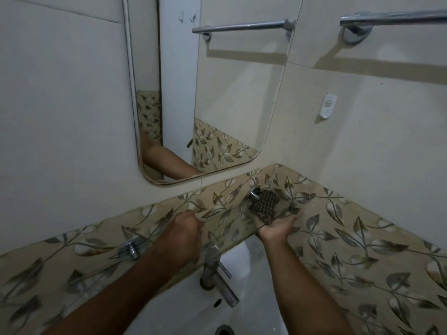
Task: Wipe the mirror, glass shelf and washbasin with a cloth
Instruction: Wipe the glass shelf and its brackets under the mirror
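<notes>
The white washbasin (244,301) sat at the bottom of the view, holding nothing but its own dark drain opening at the lower edge; a chrome tap (215,274) stood on its back rim with the spout reaching out over the bowl.

The cloth (264,203) was a small dark piece with a woven, grid-like pattern (its far edge seemed to drape over a clear glass shelf (285,201), though the glass was hard to make out against the leaf-patterned tiles (362,238)). It lay just beside a chrome bracket (254,193) fixed to the tiles near the corner of the two walls.

The right hand (277,227) was turned palm up under the cloth, its fingers spread and cupping the lower edge. The left hand (185,228) was curled into a fist close against the tiles, above the tap; whether it held anything could not be told.

The mirror (217,93) hung above on the pale wall and reflected a forearm along its bottom edge. A chrome towel rail (396,18) crossed the upper right wall, with a small white hook (327,106) below it.
</notes>
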Action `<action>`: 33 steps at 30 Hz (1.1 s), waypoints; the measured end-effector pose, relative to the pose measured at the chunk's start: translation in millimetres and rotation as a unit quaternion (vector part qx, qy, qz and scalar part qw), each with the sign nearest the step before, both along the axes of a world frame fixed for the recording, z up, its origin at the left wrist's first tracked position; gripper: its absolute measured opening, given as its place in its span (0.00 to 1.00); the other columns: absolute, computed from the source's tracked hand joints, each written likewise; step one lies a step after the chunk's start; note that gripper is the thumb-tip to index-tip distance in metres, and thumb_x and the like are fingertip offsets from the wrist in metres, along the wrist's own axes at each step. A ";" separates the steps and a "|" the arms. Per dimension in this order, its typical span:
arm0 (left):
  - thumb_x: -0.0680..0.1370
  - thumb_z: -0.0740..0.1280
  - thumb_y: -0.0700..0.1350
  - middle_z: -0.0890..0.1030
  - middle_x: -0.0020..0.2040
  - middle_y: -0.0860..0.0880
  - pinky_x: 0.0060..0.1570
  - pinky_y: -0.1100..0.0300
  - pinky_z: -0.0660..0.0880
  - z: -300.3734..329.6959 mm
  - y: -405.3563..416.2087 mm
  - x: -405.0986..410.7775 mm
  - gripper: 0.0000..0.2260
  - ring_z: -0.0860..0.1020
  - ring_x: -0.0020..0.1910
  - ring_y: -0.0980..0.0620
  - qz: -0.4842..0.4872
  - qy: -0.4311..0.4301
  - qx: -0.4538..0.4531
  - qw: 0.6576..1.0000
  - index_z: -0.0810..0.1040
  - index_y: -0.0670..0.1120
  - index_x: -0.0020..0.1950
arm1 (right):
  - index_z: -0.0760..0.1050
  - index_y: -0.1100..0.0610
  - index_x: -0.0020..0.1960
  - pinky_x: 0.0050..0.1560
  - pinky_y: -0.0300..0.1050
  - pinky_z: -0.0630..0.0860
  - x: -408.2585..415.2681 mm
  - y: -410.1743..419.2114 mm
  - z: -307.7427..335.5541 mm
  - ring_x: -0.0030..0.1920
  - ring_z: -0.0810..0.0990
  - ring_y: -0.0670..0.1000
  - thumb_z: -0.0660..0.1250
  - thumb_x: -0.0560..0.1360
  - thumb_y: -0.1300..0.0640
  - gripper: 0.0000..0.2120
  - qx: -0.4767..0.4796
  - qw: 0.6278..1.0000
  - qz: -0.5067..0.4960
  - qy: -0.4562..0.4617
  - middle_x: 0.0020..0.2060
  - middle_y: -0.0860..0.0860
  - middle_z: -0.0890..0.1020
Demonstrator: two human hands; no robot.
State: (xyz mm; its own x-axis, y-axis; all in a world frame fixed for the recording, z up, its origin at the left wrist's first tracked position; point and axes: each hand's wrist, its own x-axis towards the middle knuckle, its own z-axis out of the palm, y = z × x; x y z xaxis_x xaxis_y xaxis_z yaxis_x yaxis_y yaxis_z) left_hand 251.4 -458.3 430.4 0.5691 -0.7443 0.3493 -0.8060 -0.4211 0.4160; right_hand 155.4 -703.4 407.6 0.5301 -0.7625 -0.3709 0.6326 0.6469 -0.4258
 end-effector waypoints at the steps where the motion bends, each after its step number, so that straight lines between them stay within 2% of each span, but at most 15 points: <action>1: 0.77 0.64 0.43 0.71 0.41 0.52 0.40 0.68 0.64 1.6 2.0 -0.8 0.07 0.72 0.40 0.55 0.002 0.010 0.000 1.000 0.81 0.46 0.43 | 0.58 0.54 0.78 0.73 0.69 0.60 0.7 8.8 -1.5 0.75 0.61 0.66 0.47 0.77 0.28 0.40 -0.001 1.000 0.002 0.005 0.76 0.61 0.63; 4: 0.78 0.64 0.44 0.74 0.37 0.52 0.35 0.66 0.67 5.3 9.4 -2.7 0.09 0.74 0.35 0.56 0.031 0.045 -0.002 0.998 0.80 0.48 0.39 | 0.64 0.57 0.75 0.73 0.66 0.59 1.7 41.6 -12.1 0.75 0.63 0.65 0.49 0.74 0.24 0.45 0.001 1.000 0.030 -0.001 0.73 0.61 0.68; 6: 0.78 0.64 0.43 0.76 0.37 0.52 0.36 0.63 0.72 4.8 12.6 -3.7 0.10 0.75 0.36 0.55 0.039 0.060 -0.013 0.997 0.82 0.47 0.40 | 0.65 0.57 0.76 0.70 0.67 0.62 1.3 72.7 -17.7 0.73 0.66 0.65 0.51 0.72 0.23 0.47 0.014 0.998 0.068 0.010 0.72 0.60 0.70; 8: 0.78 0.64 0.44 0.77 0.39 0.50 0.40 0.61 0.74 4.6 14.9 -5.5 0.09 0.75 0.38 0.56 0.043 0.052 -0.015 0.998 0.83 0.47 0.44 | 0.72 0.57 0.70 0.60 0.63 0.71 0.7 104.9 -17.6 0.63 0.74 0.64 0.51 0.73 0.24 0.43 0.033 0.994 0.104 0.016 0.63 0.61 0.77; 11: 0.78 0.64 0.43 0.79 0.45 0.47 0.41 0.61 0.71 3.6 19.1 -7.2 0.09 0.75 0.39 0.54 0.038 0.030 -0.009 0.999 0.83 0.44 0.46 | 0.76 0.58 0.64 0.47 0.52 0.77 0.0 146.0 -15.9 0.53 0.76 0.61 0.50 0.74 0.25 0.41 0.047 0.988 0.145 -0.003 0.55 0.61 0.80; 13: 0.78 0.64 0.43 0.80 0.46 0.46 0.42 0.61 0.72 4.3 24.5 -7.8 0.09 0.76 0.40 0.52 0.048 0.042 -0.005 0.998 0.83 0.44 0.45 | 0.77 0.58 0.65 0.52 0.55 0.80 0.5 166.8 -21.5 0.59 0.77 0.63 0.51 0.73 0.24 0.42 0.047 0.984 0.169 -0.036 0.58 0.62 0.81; 15: 0.78 0.63 0.44 0.81 0.47 0.45 0.46 0.58 0.76 4.6 28.3 -8.1 0.10 0.79 0.44 0.49 0.057 0.050 -0.004 0.997 0.84 0.44 0.46 | 0.76 0.58 0.68 0.67 0.60 0.70 -0.9 186.2 -27.4 0.67 0.73 0.64 0.51 0.73 0.24 0.43 0.045 0.975 0.211 -0.052 0.64 0.63 0.79; 16: 0.78 0.63 0.45 0.81 0.49 0.45 0.48 0.58 0.77 5.4 31.2 -8.9 0.10 0.80 0.45 0.48 0.063 0.049 -0.005 0.997 0.84 0.45 0.48 | 0.77 0.57 0.67 0.69 0.58 0.69 -1.9 195.9 -31.9 0.68 0.74 0.64 0.50 0.74 0.25 0.43 0.037 0.971 0.229 -0.058 0.65 0.62 0.79; 19: 0.78 0.63 0.46 0.81 0.50 0.46 0.48 0.62 0.74 8.1 40.0 -11.6 0.11 0.79 0.46 0.49 0.074 0.066 -0.005 0.995 0.83 0.45 0.52 | 0.78 0.57 0.67 0.65 0.57 0.74 -11.6 213.4 -39.4 0.66 0.77 0.63 0.49 0.74 0.24 0.43 0.012 0.959 0.273 -0.081 0.68 0.59 0.77; 21: 0.79 0.62 0.46 0.79 0.51 0.45 0.46 0.62 0.71 9.6 47.7 -13.7 0.11 0.78 0.47 0.48 0.069 0.066 -0.001 0.995 0.83 0.45 0.51 | 0.74 0.59 0.70 0.63 0.60 0.76 -19.2 210.5 -45.2 0.67 0.75 0.65 0.51 0.72 0.23 0.46 0.019 0.957 0.274 -0.098 0.70 0.62 0.74; 24: 0.78 0.63 0.44 0.78 0.49 0.43 0.47 0.58 0.75 10.5 58.7 -16.1 0.10 0.79 0.46 0.46 0.067 0.069 0.001 0.995 0.83 0.43 0.47 | 0.71 0.61 0.72 0.54 0.62 0.80 -20.8 202.4 -38.5 0.62 0.79 0.67 0.52 0.73 0.24 0.47 0.034 0.966 0.238 -0.100 0.65 0.65 0.78; 27: 0.78 0.63 0.44 0.78 0.49 0.44 0.48 0.55 0.77 10.2 68.7 -21.8 0.09 0.78 0.45 0.47 0.070 0.051 0.003 0.996 0.84 0.44 0.49 | 0.72 0.59 0.70 0.60 0.59 0.75 -14.7 222.0 -19.3 0.62 0.78 0.64 0.53 0.74 0.26 0.42 0.017 0.973 0.225 -0.041 0.58 0.63 0.83; 29: 0.78 0.63 0.44 0.78 0.48 0.45 0.49 0.54 0.77 9.9 75.4 -24.4 0.09 0.77 0.44 0.47 0.065 0.041 -0.004 0.997 0.83 0.45 0.47 | 0.75 0.57 0.69 0.66 0.59 0.71 -14.3 245.9 -17.0 0.64 0.77 0.64 0.53 0.74 0.26 0.41 -0.006 0.968 0.249 -0.021 0.62 0.61 0.81; 31: 0.78 0.62 0.43 0.77 0.45 0.45 0.49 0.53 0.76 9.9 84.6 -25.8 0.10 0.77 0.45 0.47 0.064 0.038 -0.012 0.997 0.83 0.45 0.44 | 0.75 0.58 0.70 0.66 0.60 0.71 -22.6 266.7 -21.0 0.65 0.77 0.65 0.52 0.74 0.25 0.43 -0.010 0.953 0.298 -0.050 0.67 0.61 0.77; 33: 0.78 0.62 0.43 0.77 0.45 0.45 0.49 0.53 0.76 9.7 97.8 -26.3 0.10 0.77 0.45 0.46 0.068 0.037 -0.012 0.997 0.83 0.44 0.45 | 0.75 0.62 0.68 0.60 0.62 0.76 -35.1 273.3 -29.0 0.64 0.77 0.68 0.53 0.71 0.23 0.47 0.019 0.942 0.326 -0.078 0.68 0.65 0.75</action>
